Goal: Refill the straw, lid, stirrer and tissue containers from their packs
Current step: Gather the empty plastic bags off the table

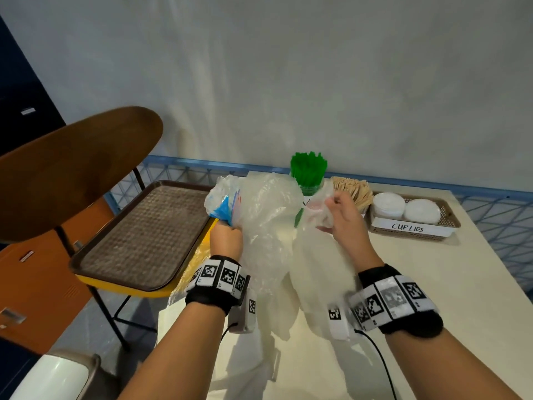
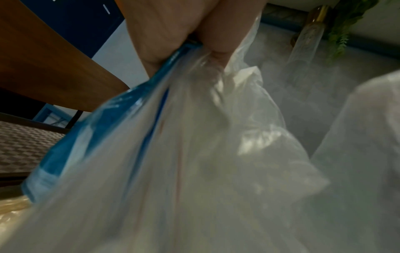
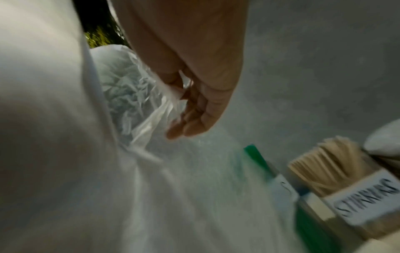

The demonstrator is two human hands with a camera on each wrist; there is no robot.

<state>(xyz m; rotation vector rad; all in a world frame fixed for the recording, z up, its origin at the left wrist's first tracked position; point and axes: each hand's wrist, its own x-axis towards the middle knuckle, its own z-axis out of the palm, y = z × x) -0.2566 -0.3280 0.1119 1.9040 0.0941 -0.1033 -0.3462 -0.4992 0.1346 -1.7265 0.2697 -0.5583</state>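
We hold a large clear plastic bag [image 1: 268, 215] upright over the table [image 1: 432, 269], left hand [image 1: 226, 236] clenching its blue-printed edge, right hand [image 1: 341, 217] pinching the opposite edge, apparently to spread its mouth. Beyond our right fingers stand filled straws [image 1: 308, 168], stirrers [image 1: 353, 190] and the lid basket [image 1: 450, 217].

plastic bags [image 1: 271, 226] hide straw container base and left hand [image 1: 226, 236] fingers, stirrer label [image 3: 368, 196] blurred and unreadable, both wrist views motion-smeared, bag contents unclear

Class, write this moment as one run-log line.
left hand: grips plastic packs | right hand: pinches same plastic | straws, stirrers, cup lids: in containers
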